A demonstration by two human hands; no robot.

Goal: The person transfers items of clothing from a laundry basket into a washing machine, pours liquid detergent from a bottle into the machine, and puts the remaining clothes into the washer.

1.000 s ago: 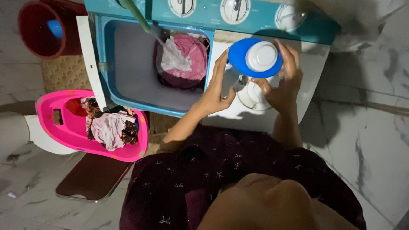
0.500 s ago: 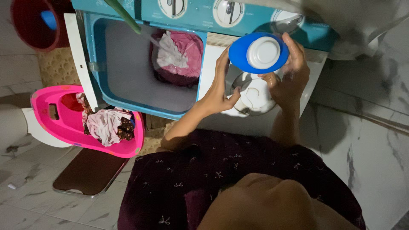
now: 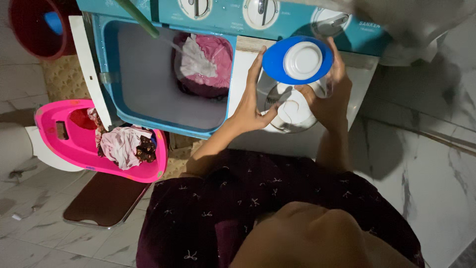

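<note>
My right hand (image 3: 331, 97) grips a round blue container with a white cap (image 3: 299, 60) from its right side and holds it over the washing machine's spin tub (image 3: 290, 111). My left hand (image 3: 252, 101) stands upright beside the container. Its fingers are straight, their tips touch the container's left edge, and the thumb points toward the tub's white inner lid. The open wash tub (image 3: 158, 79) on the left holds pink and white clothes (image 3: 206, 59). A green hose (image 3: 139, 17) runs water onto them.
A pink basin (image 3: 74, 144) with crumpled clothes sits on the floor at the left, beside a dark flat scale-like board (image 3: 106, 203). A red bucket (image 3: 29, 30) stands at the top left. The machine's dials (image 3: 260, 10) run along the back. Marble floor lies to the right.
The blue container has shifted slightly left and my left fingertips have come up against its edge. The tub's white inner lid shows more clearly between my hands.
</note>
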